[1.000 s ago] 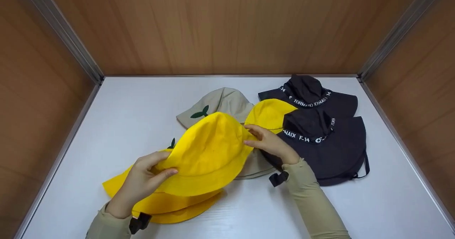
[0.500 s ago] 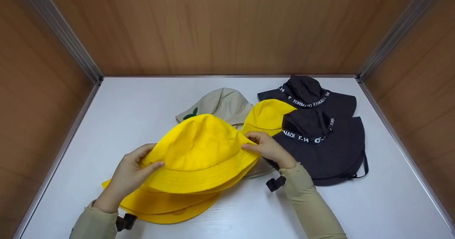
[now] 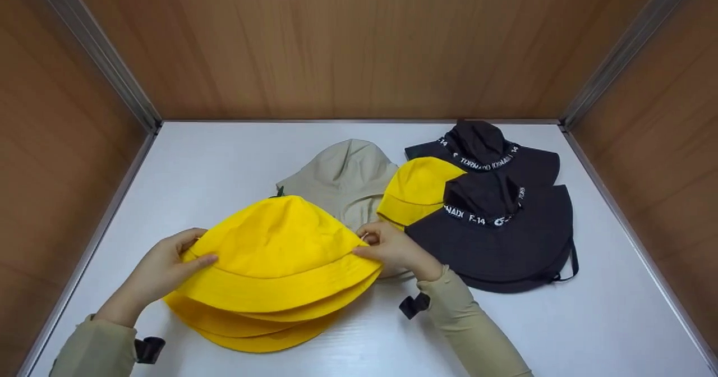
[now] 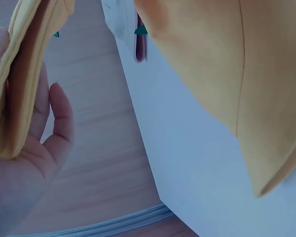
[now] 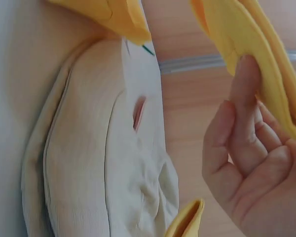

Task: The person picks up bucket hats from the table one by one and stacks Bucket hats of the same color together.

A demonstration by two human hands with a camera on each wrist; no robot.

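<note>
I hold a yellow hat [image 3: 272,253] that is widest across its crown [image 3: 269,231], which is domed and lightly creased; below slopes the brim [image 3: 263,294], set off by a fine seam [image 3: 275,277]. Only the head view takes in the black hats [image 3: 505,248], banded with white lettering [image 3: 474,219]. The right wrist view shows the layered edges of the beige hats [image 5: 79,148], largely covered in the head view. The left wrist view shows the held brim end-on, as two layers with a hollow between. The yellow hat lies between my hands, over the lower yellow brims [image 3: 258,341] and nearer me than the beige hats. My left hand [image 3: 160,267] pinches its left edge, thumb in front; my right hand [image 3: 395,248] pinches its right edge likewise.
</note>
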